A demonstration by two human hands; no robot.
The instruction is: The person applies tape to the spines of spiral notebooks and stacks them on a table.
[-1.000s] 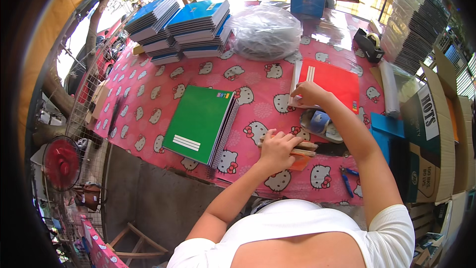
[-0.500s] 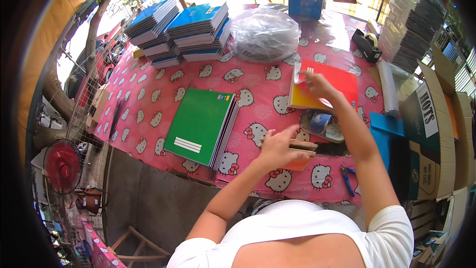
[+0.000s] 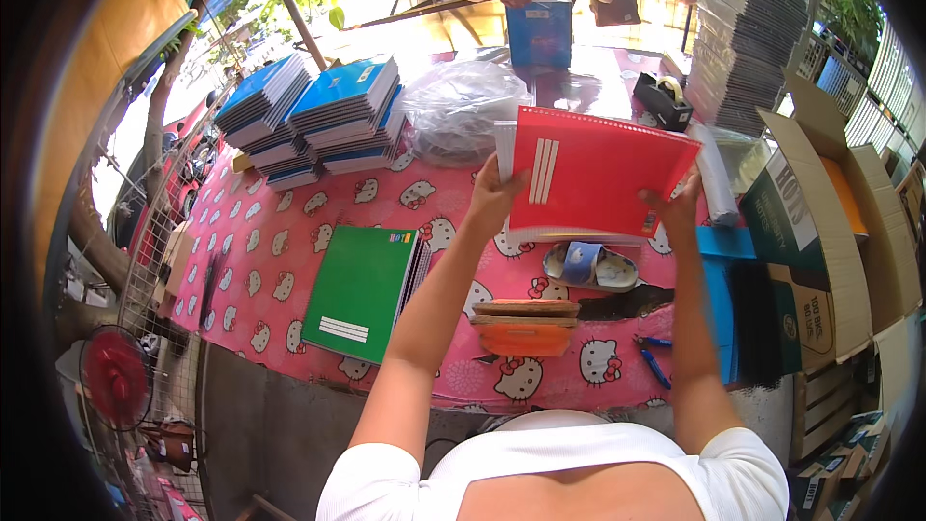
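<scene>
Both of my hands hold up a red-covered notebook block [image 3: 603, 172], tilted above the table, with punched holes along its upper edge and white pages showing at its left. My left hand [image 3: 499, 198] grips the left side, its thumb on the cover. At the lower right corner, my right hand [image 3: 675, 207] is closed on the block. Beneath it lie a blue slide sandal [image 3: 590, 265] and an orange-and-brown wooden block [image 3: 526, 326]. To the left rests a stack of green spiral notebooks [image 3: 362, 289].
Stacks of blue notebooks [image 3: 342, 106] and a heap of clear plastic [image 3: 458, 111] stand at the back. Rightward are a tape dispenser [image 3: 663, 101], blue-handled pliers [image 3: 656, 362], black thin strands [image 3: 757, 323] and a cardboard box [image 3: 815, 241]. Across the table, another person holds a blue package [image 3: 540, 34].
My left hand has left the wooden block, and both hands now hold the red block, lifted off the table. The view has shifted, so the table sits lower and farther left.
</scene>
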